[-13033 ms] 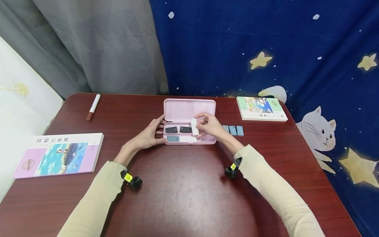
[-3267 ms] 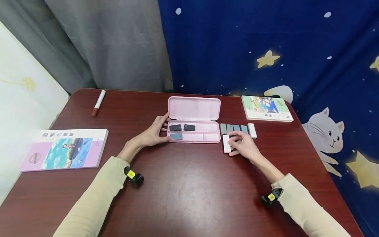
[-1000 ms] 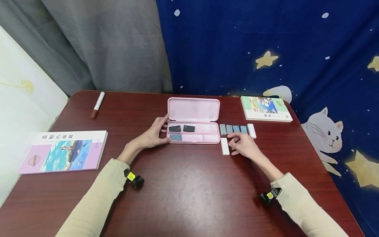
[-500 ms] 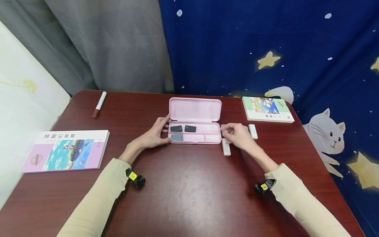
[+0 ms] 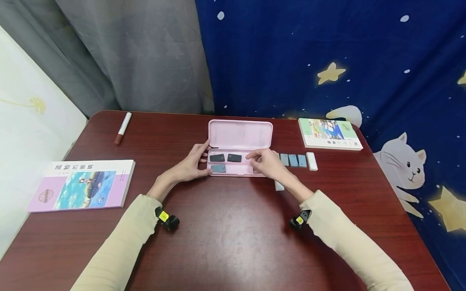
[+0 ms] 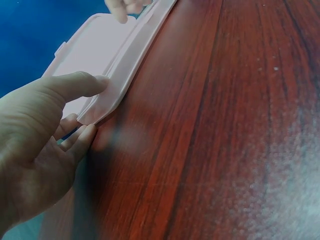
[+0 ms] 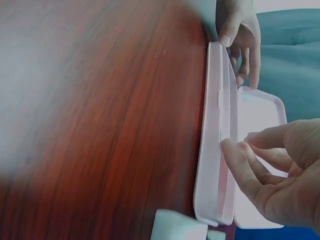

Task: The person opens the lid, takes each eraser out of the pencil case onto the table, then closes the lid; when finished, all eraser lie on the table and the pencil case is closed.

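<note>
A pink pencil case point(image 5: 240, 134) lies with its lid folded back. Two black eraser-like blocks point(image 5: 217, 157) sit in its rear compartment and one blue-grey block point(image 5: 218, 168) in the front one. My left hand point(image 5: 185, 166) grips the case's left end, thumb at the front wall and fingers round the corner, as the left wrist view shows. Over the right half of the case hovers my right hand point(image 5: 268, 163), its fingers loosely bent with nothing visible between them. Right of the case, blue-grey blocks point(image 5: 293, 160) stand in a row beside a white block point(image 5: 312, 161).
Another white block point(image 5: 279, 186) lies partly hidden under the right wrist. A green-covered book point(image 5: 329, 134) is at the back right, a purple-covered book point(image 5: 81, 186) at the left. Behind that one lies a brown-capped marker point(image 5: 123, 128). Curtains hang behind the table.
Both white blocks left the case and now lie on the table at its right. In the last second my right hand moved left from the blocks to over the case; my left hand stayed.
</note>
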Motion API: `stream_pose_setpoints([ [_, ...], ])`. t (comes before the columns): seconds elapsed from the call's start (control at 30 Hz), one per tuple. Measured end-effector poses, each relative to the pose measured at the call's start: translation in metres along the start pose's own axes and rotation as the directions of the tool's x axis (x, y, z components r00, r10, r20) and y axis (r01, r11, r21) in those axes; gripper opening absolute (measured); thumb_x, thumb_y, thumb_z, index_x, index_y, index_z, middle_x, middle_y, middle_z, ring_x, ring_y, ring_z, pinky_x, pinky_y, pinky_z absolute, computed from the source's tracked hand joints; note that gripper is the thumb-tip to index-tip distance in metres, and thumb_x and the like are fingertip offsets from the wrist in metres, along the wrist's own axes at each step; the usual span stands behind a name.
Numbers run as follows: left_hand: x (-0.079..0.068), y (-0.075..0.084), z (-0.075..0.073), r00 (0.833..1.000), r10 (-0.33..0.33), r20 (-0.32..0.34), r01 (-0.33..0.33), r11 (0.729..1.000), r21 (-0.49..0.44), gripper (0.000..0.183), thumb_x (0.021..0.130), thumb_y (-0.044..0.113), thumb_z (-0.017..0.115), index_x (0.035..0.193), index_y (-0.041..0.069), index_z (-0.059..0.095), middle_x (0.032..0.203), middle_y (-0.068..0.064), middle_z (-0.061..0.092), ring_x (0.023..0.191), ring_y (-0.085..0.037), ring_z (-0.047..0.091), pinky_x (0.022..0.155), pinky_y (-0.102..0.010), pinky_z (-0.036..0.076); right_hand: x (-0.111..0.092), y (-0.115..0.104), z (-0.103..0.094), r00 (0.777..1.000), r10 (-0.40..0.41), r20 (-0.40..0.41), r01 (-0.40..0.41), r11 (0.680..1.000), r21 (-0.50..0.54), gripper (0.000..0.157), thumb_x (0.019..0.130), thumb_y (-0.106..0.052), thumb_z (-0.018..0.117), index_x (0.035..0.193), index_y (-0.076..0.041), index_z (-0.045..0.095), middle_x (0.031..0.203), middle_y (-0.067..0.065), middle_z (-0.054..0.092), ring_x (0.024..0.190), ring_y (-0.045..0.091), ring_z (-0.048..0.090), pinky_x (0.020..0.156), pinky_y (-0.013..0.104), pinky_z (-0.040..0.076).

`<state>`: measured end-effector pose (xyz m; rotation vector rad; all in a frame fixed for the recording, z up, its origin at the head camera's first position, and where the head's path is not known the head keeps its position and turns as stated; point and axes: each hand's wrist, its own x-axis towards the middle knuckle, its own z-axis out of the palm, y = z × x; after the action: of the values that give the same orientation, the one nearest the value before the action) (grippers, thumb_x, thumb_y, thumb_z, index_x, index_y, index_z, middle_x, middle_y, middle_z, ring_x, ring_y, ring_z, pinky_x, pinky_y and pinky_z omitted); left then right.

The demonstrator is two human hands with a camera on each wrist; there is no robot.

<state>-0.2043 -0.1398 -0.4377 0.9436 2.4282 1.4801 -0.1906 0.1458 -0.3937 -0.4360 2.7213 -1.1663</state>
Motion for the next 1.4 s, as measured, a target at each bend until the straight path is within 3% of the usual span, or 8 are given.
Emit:
stream_pose_setpoints([
  [0.2, 0.0, 0.001, -0.002, 1.0, -0.019, 0.01, 0.019, 1.0, 0.004, 0.099, 0.078, -0.006, 0.075, 0.151, -0.006, 0.009, 0.135, -0.027, 0.029, 0.115, -0.039, 0.042, 0.099, -0.049, 0.042, 0.016, -0.008, 0.008, 0.997, -0.077, -0.025, 0.076, 0.996, -0.051, 0.016, 0.087, 0.0, 0.063, 0.1, 0.002, 0.073, 0.084, 0.008, 0.069, 0.077, 0.02, 0.063, 0.068, 0.027, 0.051],
  [0.43, -0.001, -0.004, -0.001, 1.0, -0.028, 0.012, 0.028, 0.999, 0.022, 0.1, 0.078, -0.004, 0.075, 0.153, -0.003, 0.009, 0.135, -0.025, 0.029, 0.116, -0.036, 0.042, 0.098, -0.046, 0.043, 0.034, -0.011, 0.02, 0.997, -0.07, 0.014, 0.071, 0.994, -0.078, 0.021, 0.087, 0.002, 0.064, 0.106, 0.002, 0.071, 0.094, 0.011, 0.07, 0.083, 0.02, 0.064, 0.074, 0.029, 0.051],
  [0.57, 0.0, -0.006, 0.0, 0.999, -0.031, 0.012, 0.031, 0.999, 0.021, 0.101, 0.077, -0.003, 0.076, 0.153, -0.003, 0.009, 0.135, -0.024, 0.03, 0.116, -0.035, 0.042, 0.098, -0.045, 0.043, 0.041, -0.013, 0.027, 0.996, -0.091, 0.013, 0.092, 0.984, -0.153, 0.021, 0.087, 0.003, 0.065, 0.107, 0.003, 0.071, 0.095, 0.012, 0.07, 0.087, 0.02, 0.065, 0.079, 0.031, 0.051],
  [0.73, 0.002, -0.006, -0.001, 0.999, -0.036, 0.008, 0.036, 0.999, 0.011, 0.102, 0.077, -0.004, 0.076, 0.153, -0.001, 0.009, 0.136, -0.023, 0.029, 0.116, -0.035, 0.042, 0.099, -0.045, 0.043, 0.045, -0.02, 0.035, 0.993, -0.118, -0.008, 0.112, 0.96, -0.257, 0.02, 0.085, -0.001, 0.07, 0.104, 0.0, 0.072, 0.094, 0.011, 0.069, 0.091, 0.022, 0.063, 0.083, 0.034, 0.05],
  [0.9, 0.002, -0.01, 0.0, 0.999, -0.049, 0.012, 0.049, 0.999, 0.007, 0.103, 0.076, -0.006, 0.076, 0.153, -0.001, 0.008, 0.136, -0.025, 0.028, 0.117, -0.036, 0.041, 0.099, -0.047, 0.043, 0.046, -0.024, 0.041, 0.992, -0.124, 0.03, 0.127, 0.933, -0.335, 0.021, 0.086, -0.003, 0.07, 0.107, -0.002, 0.072, 0.096, 0.011, 0.063, 0.093, 0.022, 0.058, 0.084, 0.034, 0.048],
  [1.07, 0.002, -0.012, 0.001, 1.0, -0.017, 0.0, 0.017, 1.0, -0.01, 0.101, 0.075, -0.008, 0.076, 0.151, -0.006, 0.009, 0.135, -0.031, 0.028, 0.116, -0.043, 0.041, 0.098, -0.053, 0.041, 0.047, -0.025, 0.043, 0.99, -0.137, 0.042, 0.143, 0.922, -0.359, 0.024, 0.083, 0.0, 0.071, 0.107, -0.004, 0.073, 0.093, 0.01, 0.062, 0.09, 0.022, 0.058, 0.082, 0.034, 0.048],
  [1.4, 0.001, -0.008, -0.001, 1.0, -0.024, 0.006, 0.024, 1.0, -0.002, 0.099, 0.077, -0.003, 0.076, 0.152, -0.003, 0.011, 0.134, -0.025, 0.031, 0.116, -0.036, 0.043, 0.099, -0.047, 0.043, 0.051, -0.025, 0.041, 0.984, -0.146, 0.103, 0.175, 0.913, -0.37, 0.027, 0.083, 0.002, 0.07, 0.107, -0.011, 0.074, 0.092, 0.009, 0.064, 0.09, 0.019, 0.057, 0.082, 0.034, 0.048],
])
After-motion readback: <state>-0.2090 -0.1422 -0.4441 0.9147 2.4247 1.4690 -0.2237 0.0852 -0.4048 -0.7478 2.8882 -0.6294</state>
